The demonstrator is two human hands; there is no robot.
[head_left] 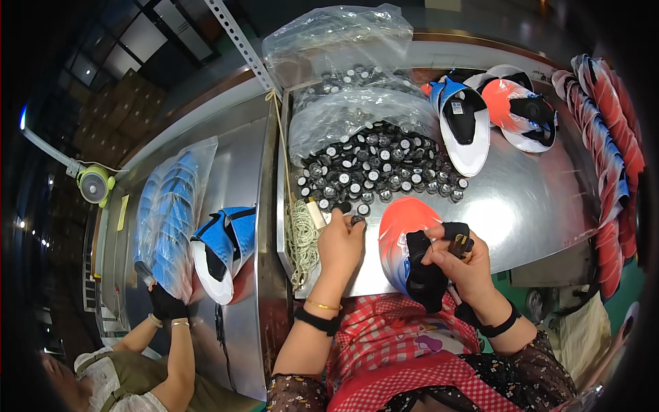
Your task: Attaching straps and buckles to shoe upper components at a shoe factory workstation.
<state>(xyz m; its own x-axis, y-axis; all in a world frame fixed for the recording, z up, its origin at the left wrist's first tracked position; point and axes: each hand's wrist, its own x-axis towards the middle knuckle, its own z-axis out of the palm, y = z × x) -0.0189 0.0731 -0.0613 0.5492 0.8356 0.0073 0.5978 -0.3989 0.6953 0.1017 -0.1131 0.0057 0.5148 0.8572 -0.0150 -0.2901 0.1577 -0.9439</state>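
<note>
My left hand (340, 244) is at the near edge of a heap of small round black dial-like pieces (371, 165), many with white centres. Its fingertips are closed on one of these dark pieces (357, 220); black also covers one fingertip. An orange, white and blue shoe upper (405, 223) with a black lining lies in front of me at the table's edge. Over its right side my right hand (467, 257) is raised, fingers curled together, a black sleeve on one finger. Something small and dark shows among those fingers, but I cannot make it out.
Clear plastic bags (336, 41) stand behind the heap. More shoe uppers (467, 130) lie at the back right, with stacked uppers (607, 151) at the far right. A cord bundle (302, 237) lies left. At the left table, a co-worker's gloved hands (167, 304) touch bagged blue uppers (171, 220).
</note>
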